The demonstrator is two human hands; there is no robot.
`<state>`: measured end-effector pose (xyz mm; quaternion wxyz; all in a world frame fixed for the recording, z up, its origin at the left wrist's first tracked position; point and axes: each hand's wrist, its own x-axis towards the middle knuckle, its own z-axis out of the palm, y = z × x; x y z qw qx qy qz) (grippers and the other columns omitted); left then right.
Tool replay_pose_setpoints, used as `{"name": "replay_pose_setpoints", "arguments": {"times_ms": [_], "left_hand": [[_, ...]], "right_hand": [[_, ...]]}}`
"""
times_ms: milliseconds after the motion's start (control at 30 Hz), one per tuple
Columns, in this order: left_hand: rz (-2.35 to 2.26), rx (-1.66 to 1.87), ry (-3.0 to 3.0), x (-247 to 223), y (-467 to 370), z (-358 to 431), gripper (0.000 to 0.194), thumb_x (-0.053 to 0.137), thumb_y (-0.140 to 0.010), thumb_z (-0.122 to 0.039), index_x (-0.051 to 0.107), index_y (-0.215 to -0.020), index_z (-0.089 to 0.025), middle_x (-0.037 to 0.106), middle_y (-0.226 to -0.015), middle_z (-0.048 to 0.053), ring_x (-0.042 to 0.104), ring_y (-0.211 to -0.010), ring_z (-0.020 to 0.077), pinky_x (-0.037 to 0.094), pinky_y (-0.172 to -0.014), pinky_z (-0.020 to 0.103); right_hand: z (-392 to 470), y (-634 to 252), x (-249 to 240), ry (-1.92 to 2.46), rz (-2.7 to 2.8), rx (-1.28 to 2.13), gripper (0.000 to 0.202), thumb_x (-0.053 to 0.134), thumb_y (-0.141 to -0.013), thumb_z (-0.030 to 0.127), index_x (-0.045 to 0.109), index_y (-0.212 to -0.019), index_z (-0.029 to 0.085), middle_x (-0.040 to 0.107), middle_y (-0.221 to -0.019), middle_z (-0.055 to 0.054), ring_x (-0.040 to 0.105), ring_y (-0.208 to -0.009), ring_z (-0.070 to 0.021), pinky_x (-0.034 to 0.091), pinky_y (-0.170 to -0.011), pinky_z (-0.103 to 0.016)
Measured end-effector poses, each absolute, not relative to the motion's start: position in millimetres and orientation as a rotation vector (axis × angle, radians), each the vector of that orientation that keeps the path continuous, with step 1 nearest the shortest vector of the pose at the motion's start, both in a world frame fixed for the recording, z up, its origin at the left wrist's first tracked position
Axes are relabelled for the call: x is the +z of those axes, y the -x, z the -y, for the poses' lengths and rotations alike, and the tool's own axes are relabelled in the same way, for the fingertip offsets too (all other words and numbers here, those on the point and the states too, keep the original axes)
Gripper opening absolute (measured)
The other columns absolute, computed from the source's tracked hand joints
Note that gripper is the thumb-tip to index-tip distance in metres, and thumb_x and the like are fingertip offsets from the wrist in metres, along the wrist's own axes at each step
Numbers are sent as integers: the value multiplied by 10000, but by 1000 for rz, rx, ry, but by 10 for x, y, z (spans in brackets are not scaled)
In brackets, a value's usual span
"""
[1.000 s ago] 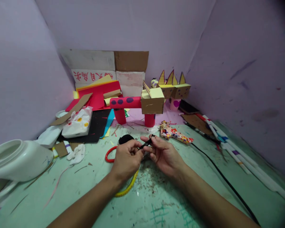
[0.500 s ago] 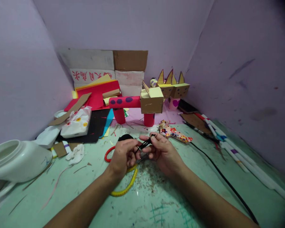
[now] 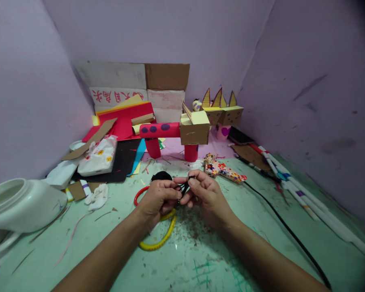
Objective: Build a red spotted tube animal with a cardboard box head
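Black yarn strands point(image 3: 184, 187) run between my two hands, held above the table. My left hand point(image 3: 161, 196) pinches one end, thumb against fingers. At the other end, my right hand point(image 3: 205, 192) grips the strands between thumb and fingertips. Just behind my left hand lies a ball of black yarn point(image 3: 162, 176). Under that hand are scissors with a red handle loop point(image 3: 139, 197) and a yellow handle loop point(image 3: 161, 244); their blades are mostly hidden. Beyond my hands stands a red paper-tube animal with a cardboard box head point(image 3: 194, 134).
A flowered glue gun point(image 3: 226, 170) with a black cord lies to the right. White tubes point(image 3: 310, 207) line the right wall. On the left are a white pot point(image 3: 27, 207), a tissue pack point(image 3: 99, 158) and crumpled tissue point(image 3: 97, 197). Cardboard-headed figures point(image 3: 231, 115) stand at the back.
My hands have drawn slightly closer together. The left fingers now pinch the black yarn more firmly, and the strands look spread and looped between the hands.
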<state>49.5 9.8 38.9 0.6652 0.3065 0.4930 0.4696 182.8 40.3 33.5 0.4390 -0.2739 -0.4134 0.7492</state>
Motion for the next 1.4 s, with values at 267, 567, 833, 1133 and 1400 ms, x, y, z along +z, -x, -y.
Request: {"name": "replay_pose_setpoints", "arguments": {"times_ms": [267,567,833,1133,1400], "left_hand": [[-1096,988,-848,386,-483,-90,14,544,-492,-128,544,-496,-141,396,-356,-69,222,-283,6,89,-320,194],[-1267,1085,-852,452,-508,-91,40,560,-457,-137,558,-494,-151,413,-339,-57,254,-307,26,112,-364,208],[-1310,1127,-846,456,-506,-91,51,578,-461,-127,585,-506,-151,421,-349,-61,250,-319,20,117,-374,213],[-1298,1170,-857,446,-488,-102,132,593,-480,-123,635,-604,-136,470,-396,-58,277,-350,23,133,-375,204],[-1301,1150,-938,440,-427,-97,246,641,-596,-259,648,-793,-111,622,-526,10,347,-316,31,191,-361,202]], "right_hand": [[-427,-1833,308,638,935,1900,302,732,-652,311,499,-795,183,737,-833,-62,614,-390,-98,428,-334,-132],[-463,-1878,340,617,729,1982,313,778,-609,215,529,-793,172,725,-750,-41,649,-461,-114,504,-381,-148],[-493,-1921,362,611,772,2056,208,698,-715,169,495,-762,178,727,-768,-63,708,-619,-173,569,-517,-200],[-491,-1926,386,587,769,2129,100,552,-815,109,510,-741,163,738,-806,-109,712,-672,-148,571,-660,-211],[-553,-1979,384,596,688,2095,133,533,-811,78,527,-708,162,734,-849,-113,704,-817,-177,579,-711,-225]]}}
